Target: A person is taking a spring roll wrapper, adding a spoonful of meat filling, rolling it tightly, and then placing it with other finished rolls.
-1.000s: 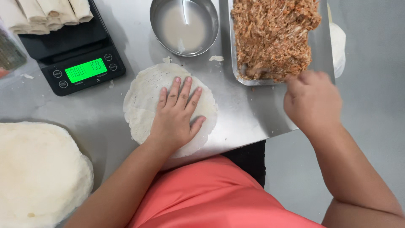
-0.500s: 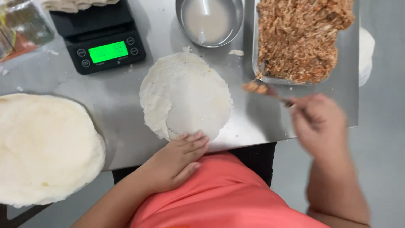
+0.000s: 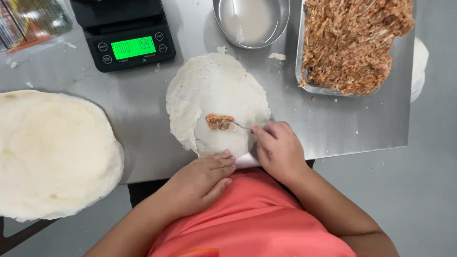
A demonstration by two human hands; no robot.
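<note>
One fork (image 3: 236,125) lies sideways, tines left in filling (image 3: 219,121); right hand (image 3: 278,150) fingers clamped on handle; left hand (image 3: 204,178) flat.

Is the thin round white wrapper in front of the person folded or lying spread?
Spread. The thin round white wrapper lies flat on the steel table, with a small brown filling lump on top.

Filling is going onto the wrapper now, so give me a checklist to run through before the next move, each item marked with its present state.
1. Wrapper lies flat on the steel table: ok, though its near edge overhangs the table.
2. Left hand steadies the wrapper's near edge: ok.
3. Right hand holds the utensil: ok.
4. Filling sits on the wrapper: ok, toward the near side.
5. Amount of filling is enough: cannot tell.
6. Table around the filling tray is free of crumbs: not ok.
</note>
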